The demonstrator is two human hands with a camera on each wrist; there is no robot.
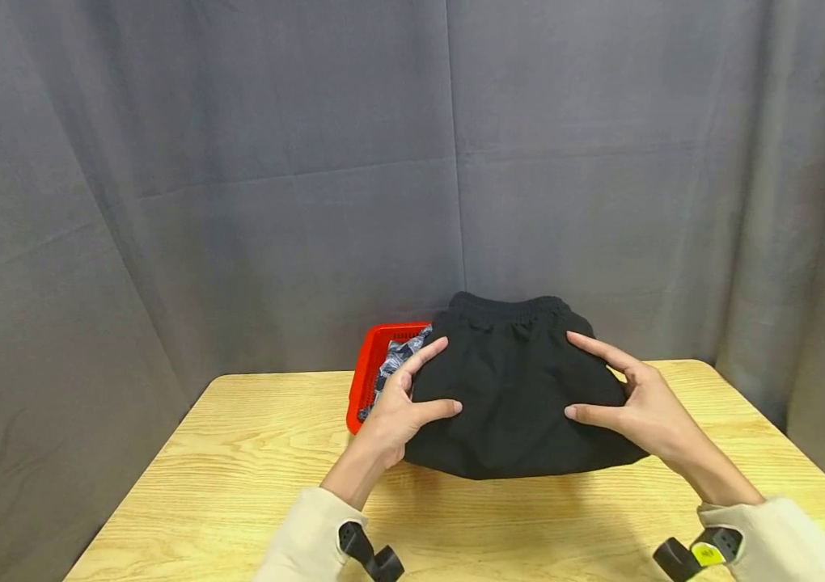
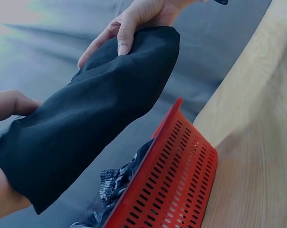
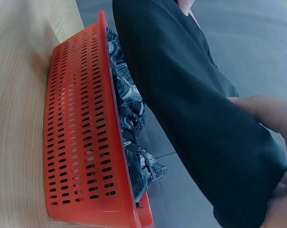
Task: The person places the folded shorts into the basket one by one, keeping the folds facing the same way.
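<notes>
1. Grey curtain hangs all round the back of the room, and nearest me a pale wooden table [image 1: 252, 453] runs out under two cream sleeves.
2. Above the table, the left hand [image 1: 401, 404] grips one side of a folded pair of black shorts [image 1: 518, 396]: thumb across the front face, fingers spread along the edge and curled behind it.
3. Opposite, the right hand [image 1: 634, 396] holds the other side the same way, thumb pressed on the front, fingers wrapped round the fold.
4. Between the hands the shorts are lifted off the table, the elastic waistband on the far side, the lower edge sagging in a curve.
5. That sag suggests thin, light, limp cloth, likely to slump or unfold if gripped at one point; pinching both side edges through all the layers looks the safest hold.
6. Just beyond and to the left sits a red perforated basket [image 3: 81, 142], a patterned black-and-white garment [image 3: 131, 123] bundled inside; the shorts hang in front of and partly above it, not touching as far as I can tell.
</notes>
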